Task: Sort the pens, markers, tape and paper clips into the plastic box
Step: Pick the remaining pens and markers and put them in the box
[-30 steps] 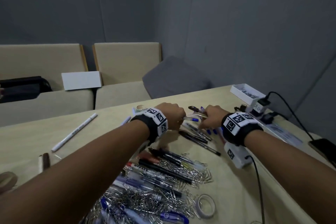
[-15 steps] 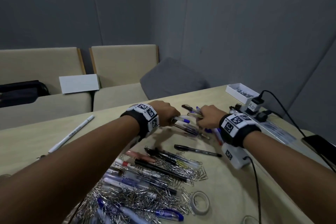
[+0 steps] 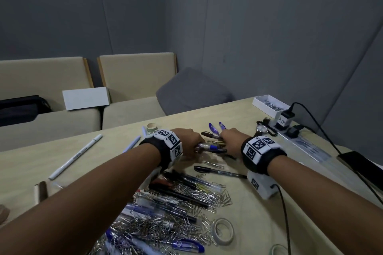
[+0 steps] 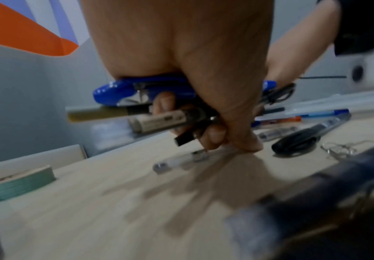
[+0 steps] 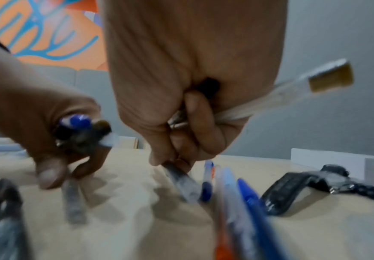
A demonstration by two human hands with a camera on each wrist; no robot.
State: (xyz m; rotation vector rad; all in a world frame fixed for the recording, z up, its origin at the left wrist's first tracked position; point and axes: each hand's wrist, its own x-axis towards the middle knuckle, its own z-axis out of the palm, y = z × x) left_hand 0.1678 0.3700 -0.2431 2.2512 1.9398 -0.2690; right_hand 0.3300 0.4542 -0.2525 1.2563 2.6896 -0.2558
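My left hand (image 3: 194,143) grips a bundle of pens (image 3: 209,147) just above the beige table (image 3: 103,163). In the left wrist view the left hand (image 4: 215,137) holds a blue pen (image 4: 137,91) and a gold marker (image 4: 96,115), and its fingertips touch a clear pen (image 4: 181,159) on the table. My right hand (image 3: 226,141) is close beside it. In the right wrist view the right hand (image 5: 177,158) grips a gold-capped clear pen (image 5: 292,88) and pinches another clear pen (image 5: 181,183) on the table.
A heap of pens and paper clips (image 3: 165,213) lies near me, with a tape roll (image 3: 222,231) at its right. A black pen (image 3: 217,172), a white marker (image 3: 75,156) and green tape (image 3: 152,127) lie apart. A white box (image 3: 269,105), a charger and cables line the right edge.
Both hands have gathered pens off the table between them into their grips. A single black pen now lies below the hands where several lay before.
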